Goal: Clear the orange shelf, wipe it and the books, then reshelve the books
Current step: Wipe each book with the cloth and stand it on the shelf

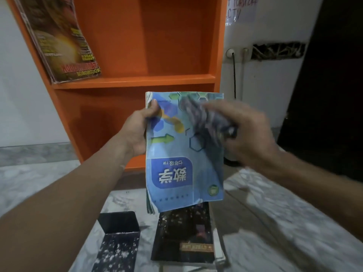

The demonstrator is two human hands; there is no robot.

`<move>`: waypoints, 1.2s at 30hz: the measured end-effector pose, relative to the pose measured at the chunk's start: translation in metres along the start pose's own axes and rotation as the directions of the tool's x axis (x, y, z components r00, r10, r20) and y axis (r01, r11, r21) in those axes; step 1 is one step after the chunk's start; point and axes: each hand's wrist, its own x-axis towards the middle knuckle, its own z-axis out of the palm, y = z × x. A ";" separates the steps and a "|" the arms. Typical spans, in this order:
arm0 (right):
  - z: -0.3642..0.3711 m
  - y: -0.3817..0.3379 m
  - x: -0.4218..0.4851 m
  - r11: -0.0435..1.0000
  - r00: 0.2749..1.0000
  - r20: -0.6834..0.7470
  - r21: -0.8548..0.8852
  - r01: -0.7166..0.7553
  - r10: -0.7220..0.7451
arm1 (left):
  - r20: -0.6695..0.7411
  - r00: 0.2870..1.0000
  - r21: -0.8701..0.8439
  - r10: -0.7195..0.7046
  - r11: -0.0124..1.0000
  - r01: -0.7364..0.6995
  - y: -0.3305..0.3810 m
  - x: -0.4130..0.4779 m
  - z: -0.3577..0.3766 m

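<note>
Presently the blue book [184, 163] is pinched at its left edge by the left hand [139, 130]; the cloth [206, 116], clutched in the right hand [249, 134], is pressed on its far end.

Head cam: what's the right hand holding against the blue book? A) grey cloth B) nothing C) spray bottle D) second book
A: the right hand grips a bunched grey cloth on the cover of the blue book, which the left hand holds by its edge.

Blurred right hand [249, 134] and cloth [206, 118]
</note>
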 end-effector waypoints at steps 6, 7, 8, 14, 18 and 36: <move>0.058 0.002 -0.050 0.960 0.919 0.326 -0.095 0.265 -0.221 | 0.009 0.996 -0.036 0.083 0.996 -0.083 0.013 -0.003 0.015; 0.069 -0.001 -0.089 0.931 0.838 0.460 -0.060 0.360 -0.294 | -0.004 0.995 -0.031 0.095 0.995 -0.095 0.016 -0.004 0.012; 0.073 -0.004 -0.120 0.906 0.729 0.590 0.011 0.422 -0.347 | -0.008 0.995 -0.033 0.095 0.995 -0.095 0.017 -0.005 0.009; 0.030 -0.016 -0.074 0.973 0.873 0.439 0.173 0.153 -0.215 | -0.028 0.995 -0.033 0.093 0.995 -0.094 0.019 -0.013 -0.003; 0.002 -0.033 0.033 0.988 1.000 0.005 0.152 -0.018 0.018 | 0.057 0.997 -0.103 0.060 0.993 -0.054 0.014 -0.014 0.007; 0.091 -0.041 -0.101 0.910 0.326 0.931 -0.015 -0.415 0.164 | -0.338 0.916 0.021 0.216 0.975 -0.222 0.009 0.008 -0.002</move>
